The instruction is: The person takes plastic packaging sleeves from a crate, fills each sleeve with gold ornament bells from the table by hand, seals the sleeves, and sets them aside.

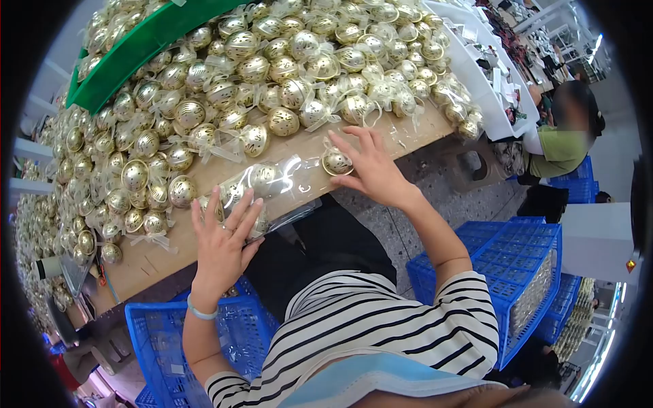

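The right hand (374, 170) brackets a single gold ball (338, 163) near the table's front edge, forefinger above it and thumb below; whether they press on it cannot be told. The left hand (228, 234) lies with its fingers spread apart over the far end of a clear plastic package (292, 173) that has more balls inside, just beside the single one. The ball looks light, hard and glossy, likely to roll or slip and perhaps to scratch or dent, so a thumb-and-finger hold across its widest part would suit better than the soft ribbon. The package seems thin and slick, best steadied by its sides. Beyond, heaped ornaments (282, 122) cover much of the table (422, 126), against a green divider (136, 58).
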The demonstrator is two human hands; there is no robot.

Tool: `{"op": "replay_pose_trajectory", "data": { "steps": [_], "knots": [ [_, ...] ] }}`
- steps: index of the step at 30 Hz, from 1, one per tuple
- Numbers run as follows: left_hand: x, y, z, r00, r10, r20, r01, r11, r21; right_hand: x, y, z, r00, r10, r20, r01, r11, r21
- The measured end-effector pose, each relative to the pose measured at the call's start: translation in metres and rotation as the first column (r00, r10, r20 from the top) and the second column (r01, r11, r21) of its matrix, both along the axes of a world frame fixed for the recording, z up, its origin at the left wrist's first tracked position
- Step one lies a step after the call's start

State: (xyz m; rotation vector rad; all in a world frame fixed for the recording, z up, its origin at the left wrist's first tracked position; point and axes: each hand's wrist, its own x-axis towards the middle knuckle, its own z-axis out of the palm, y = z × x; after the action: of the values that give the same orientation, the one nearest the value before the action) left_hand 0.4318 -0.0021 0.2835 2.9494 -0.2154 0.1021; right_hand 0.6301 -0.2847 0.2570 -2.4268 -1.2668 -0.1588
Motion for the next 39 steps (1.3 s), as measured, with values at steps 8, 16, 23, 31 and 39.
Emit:
{"op": "replay_pose_trajectory", "data": {
  "steps": [8,16,23,31,39],
  "knots": [
    [0.008,0.003,0.007,1.000,-0.009,-0.011,0.009,1.000,-0.021,-0.003,0.015,-0.012,0.861,0.181,-0.475,-0.087,0.973,0.212],
    [0.019,0.010,0.015,0.999,-0.009,-0.032,0.005,0.993,-0.114,0.005,0.048,-0.032,0.172,0.494,-0.852,-0.118,0.869,0.480],
    [0.015,0.012,0.003,0.997,0.074,0.012,-0.072,0.987,-0.146,-0.018,0.064,-0.027,0.192,0.461,-0.866,-0.007,0.883,0.469],
    [0.024,-0.033,-0.039,0.552,0.547,0.629,-0.191,0.818,-0.543,-0.019,0.078,0.058,0.868,0.489,0.088,-0.456,0.712,0.534],
    [-0.002,-0.037,-0.070,0.452,0.705,0.547,-0.021,0.621,-0.784,-0.032,0.098,0.041,0.775,0.571,0.269,-0.630,0.671,0.391]
  ]
}}
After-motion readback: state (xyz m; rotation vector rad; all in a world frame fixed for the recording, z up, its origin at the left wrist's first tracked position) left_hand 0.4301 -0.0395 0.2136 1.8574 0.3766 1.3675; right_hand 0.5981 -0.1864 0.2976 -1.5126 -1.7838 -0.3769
